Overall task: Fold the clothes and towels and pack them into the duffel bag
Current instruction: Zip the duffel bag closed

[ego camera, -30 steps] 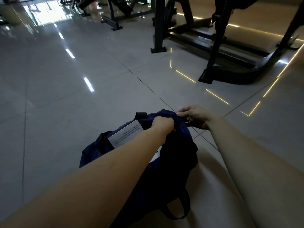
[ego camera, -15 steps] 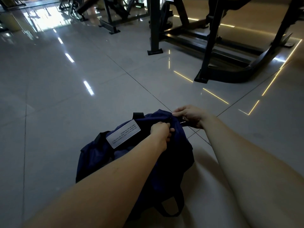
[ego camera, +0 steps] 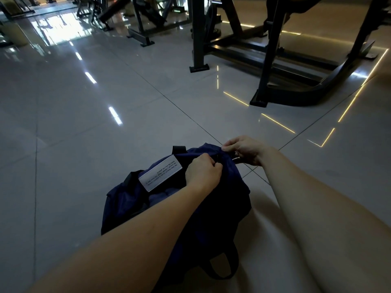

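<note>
A dark navy duffel bag lies on the glossy tiled floor in front of me, with a white label on its top and black strap handles. My left hand is closed on the top of the bag near its far end, fingers pinched at the zipper line. My right hand pinches the far end of the bag's fabric. No clothes or towels show; the inside of the bag is hidden.
Black gym machine frames stand on the floor beyond the bag to the right, with more equipment at the back. Bare grey tiles stretch to the left. A black strap loop lies at the bag's near end.
My left hand has slid a little toward me along the top of the bag, away from my right hand. The right hand keeps its pinch on the far end.
</note>
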`<state>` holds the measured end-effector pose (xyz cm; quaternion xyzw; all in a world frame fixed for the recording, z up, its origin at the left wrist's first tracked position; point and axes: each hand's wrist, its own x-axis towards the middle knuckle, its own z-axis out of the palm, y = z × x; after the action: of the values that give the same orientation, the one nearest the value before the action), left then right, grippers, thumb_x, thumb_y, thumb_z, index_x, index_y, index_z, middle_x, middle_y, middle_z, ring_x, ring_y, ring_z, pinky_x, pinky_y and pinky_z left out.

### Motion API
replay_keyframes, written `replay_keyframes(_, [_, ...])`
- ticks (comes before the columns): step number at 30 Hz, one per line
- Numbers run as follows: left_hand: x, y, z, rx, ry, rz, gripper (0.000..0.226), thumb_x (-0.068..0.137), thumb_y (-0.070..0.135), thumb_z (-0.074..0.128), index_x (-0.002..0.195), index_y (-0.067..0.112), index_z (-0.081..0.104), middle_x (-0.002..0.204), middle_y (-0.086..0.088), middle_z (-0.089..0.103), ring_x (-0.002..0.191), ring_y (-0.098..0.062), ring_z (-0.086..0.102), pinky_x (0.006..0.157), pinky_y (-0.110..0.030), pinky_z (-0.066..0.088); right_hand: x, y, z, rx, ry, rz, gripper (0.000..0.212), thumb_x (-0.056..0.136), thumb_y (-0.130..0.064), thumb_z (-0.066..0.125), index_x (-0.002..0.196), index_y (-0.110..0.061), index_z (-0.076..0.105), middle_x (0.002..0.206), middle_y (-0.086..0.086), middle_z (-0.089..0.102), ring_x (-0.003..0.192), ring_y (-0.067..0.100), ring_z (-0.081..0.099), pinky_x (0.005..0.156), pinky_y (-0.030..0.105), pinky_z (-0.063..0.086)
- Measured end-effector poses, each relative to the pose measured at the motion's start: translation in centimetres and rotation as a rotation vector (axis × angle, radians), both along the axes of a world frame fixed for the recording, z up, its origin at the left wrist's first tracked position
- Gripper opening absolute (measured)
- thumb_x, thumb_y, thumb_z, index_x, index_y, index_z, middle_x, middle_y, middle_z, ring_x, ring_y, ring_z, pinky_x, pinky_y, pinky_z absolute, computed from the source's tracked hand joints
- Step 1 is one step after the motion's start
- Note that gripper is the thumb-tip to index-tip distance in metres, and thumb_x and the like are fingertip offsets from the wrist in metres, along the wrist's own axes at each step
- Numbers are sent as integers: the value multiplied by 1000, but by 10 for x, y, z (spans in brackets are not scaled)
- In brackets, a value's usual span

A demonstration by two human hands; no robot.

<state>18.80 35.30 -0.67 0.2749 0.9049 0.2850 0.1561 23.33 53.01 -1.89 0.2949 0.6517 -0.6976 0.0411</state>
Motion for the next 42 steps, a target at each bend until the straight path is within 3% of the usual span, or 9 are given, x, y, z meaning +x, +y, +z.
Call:
replay_keyframes(6, [-7, 4, -2, 362, -244, 255, 4, 90, 20, 62, 90, 22, 66, 91, -2, 70, 85, -19, 68, 85, -41, 59, -7, -5, 4, 57, -30, -53, 12, 94, -8, 66, 104, -2, 67, 100, 14, 70, 86, 25, 69, 73, 36, 58])
replay_keyframes(10, [-9, 4, -2, 491, -533, 346, 10, 96, 6, 60, 97, 11, 69, 78, -8, 70, 63, -14, 67, 60, -27, 57, -5, -8, 5, -27, -31, -25, 32, 87, -15, 77, 111, 4, 68, 108, 18, 73, 97, 32, 72, 88, 44, 60])
replay_keyframes(13, [-9, -1, 3, 489, -659, 313, 11, 98, 3, 59, 100, 7, 69, 71, -9, 68, 53, -11, 60, 49, -20, 49, -2, -7, 6, -59, -29, 30, 35, 86, -6, 76, 117, 5, 67, 114, 20, 72, 104, 34, 71, 93, 44, 58])
replay_keyframes(18, [-10, -1, -2, 409, -550, 225, 13, 87, 18, 79, 90, 9, 70, 68, -6, 68, 52, -13, 60, 55, -26, 53, -3, -9, 3, -65, -2, 6, 41, 81, 0, 78, 119, 7, 64, 115, 24, 71, 95, 31, 72, 86, 40, 61])
replay_keyframes(24, [-17, -3, -3, 277, -300, 127, 19, 94, 23, 66, 78, 15, 72, 69, -6, 72, 58, -20, 69, 66, -41, 64, 3, -10, 1, -137, 23, 25, 27, 85, -4, 75, 110, 4, 68, 102, 16, 75, 92, 27, 73, 88, 39, 59])
replay_keyframes(28, [-20, -6, -2, 232, -201, 45, 21, 96, 23, 62, 79, 18, 72, 70, -4, 72, 61, -21, 72, 65, -43, 64, 5, -10, 0, -153, 30, 26, 20, 88, -6, 72, 106, 1, 68, 99, 13, 74, 88, 23, 72, 86, 36, 59])
replay_keyframes(33, [-25, -7, 8, 306, -235, 87, 14, 97, 14, 64, 85, 14, 71, 70, -5, 73, 59, -17, 71, 61, -34, 63, 5, -10, 1, -113, 33, 24, 14, 89, -7, 72, 102, -2, 69, 95, 11, 72, 83, 21, 70, 77, 32, 59])
replay_keyframes(37, [-36, -12, 22, 221, -499, 140, 13, 99, 5, 56, 90, 0, 64, 72, -12, 68, 55, -19, 61, 53, -28, 54, 6, -5, -3, -57, 6, -25, 15, 88, -7, 73, 102, -4, 68, 98, 11, 70, 86, 20, 67, 77, 32, 56])
replay_keyframes(42, [-50, -42, 28, 310, -671, 215, 4, 96, -4, 56, 94, -4, 60, 68, -15, 62, 44, -13, 57, 43, -21, 48, 8, -2, 0, 55, -36, -65, 17, 89, -6, 73, 105, -5, 67, 99, 11, 68, 90, 22, 63, 76, 34, 54])
